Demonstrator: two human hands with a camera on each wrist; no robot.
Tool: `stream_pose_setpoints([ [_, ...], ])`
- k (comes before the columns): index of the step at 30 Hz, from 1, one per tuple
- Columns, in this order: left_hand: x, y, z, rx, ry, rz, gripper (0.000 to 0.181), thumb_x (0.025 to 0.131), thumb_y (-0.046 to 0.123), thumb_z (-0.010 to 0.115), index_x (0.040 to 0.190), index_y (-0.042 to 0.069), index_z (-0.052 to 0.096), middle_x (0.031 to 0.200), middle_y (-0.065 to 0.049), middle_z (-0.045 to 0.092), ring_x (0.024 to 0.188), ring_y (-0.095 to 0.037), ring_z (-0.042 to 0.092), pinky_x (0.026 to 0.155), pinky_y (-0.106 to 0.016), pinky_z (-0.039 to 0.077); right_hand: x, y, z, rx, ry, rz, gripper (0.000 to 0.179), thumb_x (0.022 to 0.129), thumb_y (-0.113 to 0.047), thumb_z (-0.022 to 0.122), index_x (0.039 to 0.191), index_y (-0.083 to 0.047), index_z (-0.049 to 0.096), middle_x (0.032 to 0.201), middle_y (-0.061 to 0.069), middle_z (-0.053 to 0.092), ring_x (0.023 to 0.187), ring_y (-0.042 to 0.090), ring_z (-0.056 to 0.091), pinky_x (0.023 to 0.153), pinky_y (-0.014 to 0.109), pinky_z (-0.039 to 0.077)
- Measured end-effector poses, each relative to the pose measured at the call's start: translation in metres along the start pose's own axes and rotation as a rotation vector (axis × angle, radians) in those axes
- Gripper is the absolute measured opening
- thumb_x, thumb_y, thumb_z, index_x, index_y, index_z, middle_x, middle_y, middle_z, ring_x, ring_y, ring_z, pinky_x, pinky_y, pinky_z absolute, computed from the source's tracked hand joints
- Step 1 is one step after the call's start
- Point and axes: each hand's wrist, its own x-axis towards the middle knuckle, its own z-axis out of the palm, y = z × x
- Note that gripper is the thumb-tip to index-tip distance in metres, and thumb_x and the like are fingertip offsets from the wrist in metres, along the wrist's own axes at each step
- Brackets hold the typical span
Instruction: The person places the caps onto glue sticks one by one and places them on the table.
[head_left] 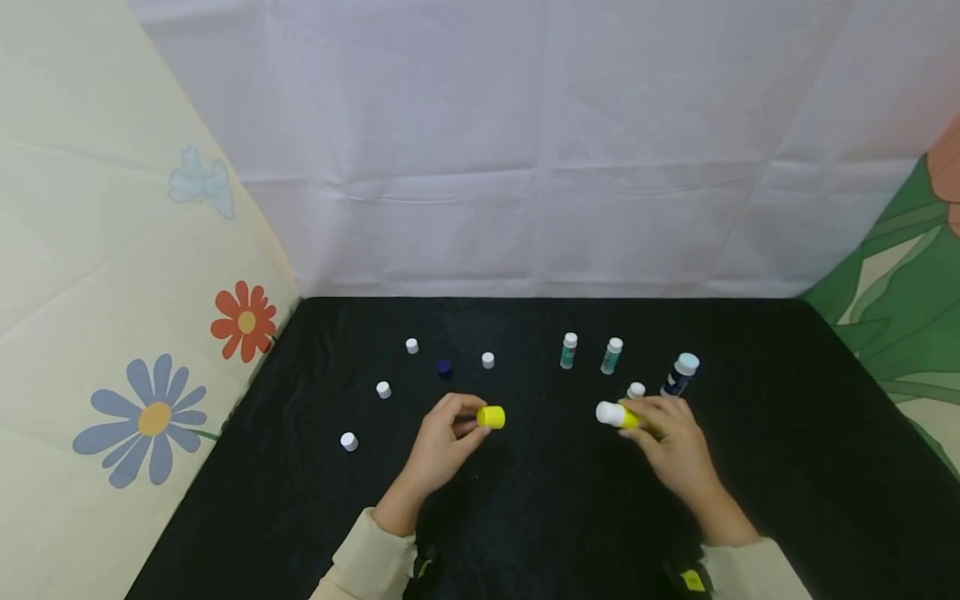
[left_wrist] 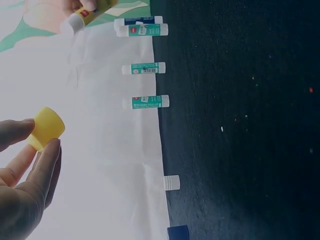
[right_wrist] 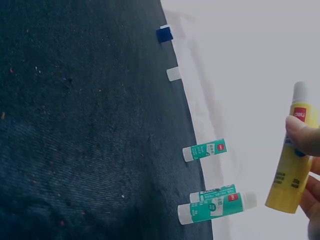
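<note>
Between its thumb and fingers, my left hand point(head_left: 441, 442) pinches a yellow glue stick cap point(head_left: 492, 417) above the black table. Off to the right, my right hand point(head_left: 675, 446) grips a yellow glue stick point(right_wrist: 287, 180) by its body. That stick is uncapped, its white end point(head_left: 611, 413) pointing left towards the cap; a wide gap separates the two. Two green glue sticks point(head_left: 567, 352) point(head_left: 611, 356) stand uncapped beyond the right hand. A third green one point(right_wrist: 216, 209) is mostly hidden behind that hand in the head view, near a navy glue stick point(head_left: 677, 377).
Several white caps point(head_left: 384, 389) and a navy cap point(head_left: 445, 368) lie scattered on the left of the black table point(head_left: 525, 517). A white cloth point(head_left: 480, 167) hangs behind the table's back edge. Printed flower cloth point(head_left: 75, 333) borders the left, leaf-patterned cloth point(head_left: 907, 292) the right.
</note>
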Motion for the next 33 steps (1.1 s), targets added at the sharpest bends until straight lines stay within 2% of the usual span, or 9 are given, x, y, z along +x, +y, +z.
stream_pose_setpoints([
  [16, -0.002, 0.001, 0.004, -0.036, -0.017, 0.014, 0.024, 0.075, -0.010, 0.059, 0.097, -0.008, 0.052, 0.096, -0.017, 0.048, 0.091, -0.030, 0.052, 0.073, -0.025, 0.046, -0.002, -0.003, 0.003, -0.015, -0.033, 0.013, 0.036, 0.056, 0.005, 0.074, 0.090, -0.001, 0.064, 0.086, 0.010, 0.057, 0.083, 0.020, 0.042, 0.067, 0.033, 0.033],
  [23, -0.003, 0.002, 0.008, -0.056, -0.042, -0.010, 0.024, 0.076, -0.009, 0.058, 0.098, -0.008, 0.052, 0.097, -0.016, 0.048, 0.093, -0.029, 0.052, 0.074, -0.024, 0.045, -0.003, -0.005, 0.005, 0.000, -0.033, -0.012, 0.037, 0.055, 0.006, 0.074, 0.090, -0.001, 0.064, 0.085, 0.008, 0.056, 0.082, 0.019, 0.042, 0.068, 0.029, 0.033],
  [26, -0.003, -0.002, 0.010, -0.060, -0.050, -0.008, 0.024, 0.076, -0.009, 0.059, 0.099, -0.007, 0.052, 0.097, -0.016, 0.048, 0.093, -0.028, 0.052, 0.074, -0.024, 0.045, -0.003, -0.005, 0.006, 0.013, -0.029, -0.027, 0.038, 0.054, 0.008, 0.074, 0.090, -0.001, 0.064, 0.084, 0.008, 0.056, 0.081, 0.018, 0.042, 0.068, 0.027, 0.032],
  [33, 0.001, -0.028, 0.018, -0.085, -0.065, 0.010, 0.026, 0.076, -0.003, 0.061, 0.101, -0.001, 0.053, 0.100, -0.011, 0.048, 0.093, -0.023, 0.053, 0.073, -0.022, 0.045, -0.003, -0.007, 0.008, 0.014, -0.028, -0.045, 0.038, 0.054, 0.007, 0.074, 0.090, -0.002, 0.065, 0.084, 0.007, 0.056, 0.080, 0.018, 0.042, 0.067, 0.025, 0.032],
])
